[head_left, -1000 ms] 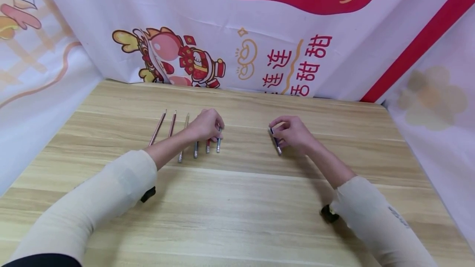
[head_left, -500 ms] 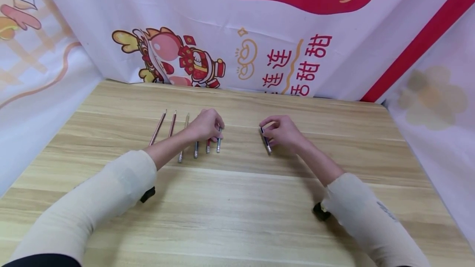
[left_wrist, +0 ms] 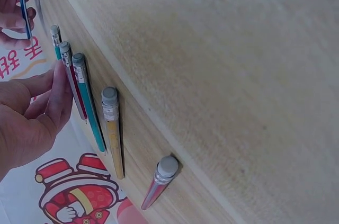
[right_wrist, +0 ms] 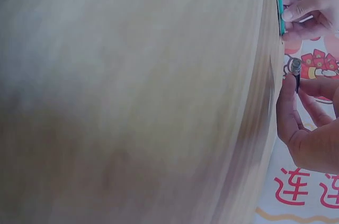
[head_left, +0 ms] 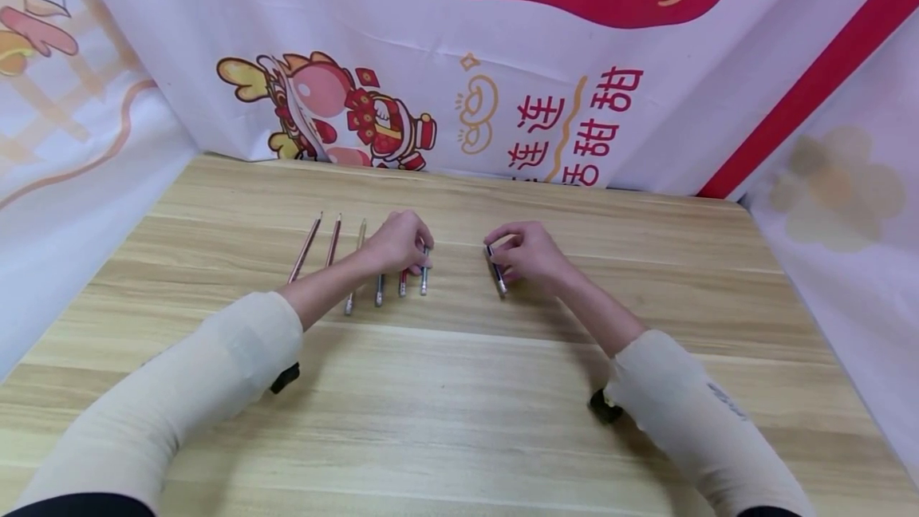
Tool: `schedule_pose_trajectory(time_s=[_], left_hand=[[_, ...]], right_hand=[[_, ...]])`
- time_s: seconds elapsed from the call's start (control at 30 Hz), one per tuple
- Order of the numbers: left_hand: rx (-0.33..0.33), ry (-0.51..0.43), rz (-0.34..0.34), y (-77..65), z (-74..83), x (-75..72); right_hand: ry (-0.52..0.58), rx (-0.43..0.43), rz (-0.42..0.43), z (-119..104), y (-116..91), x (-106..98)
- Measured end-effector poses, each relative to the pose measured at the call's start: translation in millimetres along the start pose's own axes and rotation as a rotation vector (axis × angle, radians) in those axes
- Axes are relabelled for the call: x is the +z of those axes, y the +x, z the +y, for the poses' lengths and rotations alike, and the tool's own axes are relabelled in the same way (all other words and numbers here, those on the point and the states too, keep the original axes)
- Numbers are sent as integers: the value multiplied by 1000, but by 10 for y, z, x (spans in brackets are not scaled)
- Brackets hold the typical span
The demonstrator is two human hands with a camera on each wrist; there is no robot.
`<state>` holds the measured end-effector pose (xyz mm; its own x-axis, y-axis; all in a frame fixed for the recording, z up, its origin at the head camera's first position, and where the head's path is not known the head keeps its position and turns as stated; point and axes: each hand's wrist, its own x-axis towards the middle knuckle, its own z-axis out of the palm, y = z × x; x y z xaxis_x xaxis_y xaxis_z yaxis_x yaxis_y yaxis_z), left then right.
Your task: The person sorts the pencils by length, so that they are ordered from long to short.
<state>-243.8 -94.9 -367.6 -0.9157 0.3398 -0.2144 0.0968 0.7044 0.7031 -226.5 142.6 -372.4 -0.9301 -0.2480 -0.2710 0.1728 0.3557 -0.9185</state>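
Observation:
My left hand (head_left: 398, 244) pinches a teal pencil (head_left: 424, 282) at the right end of a row on the table; in the right wrist view its thumb lies along that pencil. A dark blue pencil (head_left: 497, 271) with a silver ferrule is held between the thumb and fingers of my right hand (head_left: 534, 252), eraser end towards me and slightly tilted. A gap of bare wood separates the two hands. Close to the left hand lie a red pencil (left_wrist: 80, 99), another teal pencil (left_wrist: 91, 105) and a yellow pencil (left_wrist: 113, 142), partly hidden by the hand and forearm in the head view.
Two reddish-brown pencils (head_left: 305, 248) lie at the row's left end, under the left forearm. The wooden table (head_left: 445, 421) runs back to a white printed cloth (head_left: 431, 38) hanging along its far edge.
My right hand has moved steadily left with the dark blue pencil, narrowing the gap to the row. The left hand and the row of pencils stay in place.

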Motion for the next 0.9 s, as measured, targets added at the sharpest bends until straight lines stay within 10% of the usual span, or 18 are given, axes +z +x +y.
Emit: schedule_pose_trajectory(time_s=[0.9], left_hand=[[17,-43,10,18,-49,5]], right_hand=[[-6,-26,-18,-101,177,404]])
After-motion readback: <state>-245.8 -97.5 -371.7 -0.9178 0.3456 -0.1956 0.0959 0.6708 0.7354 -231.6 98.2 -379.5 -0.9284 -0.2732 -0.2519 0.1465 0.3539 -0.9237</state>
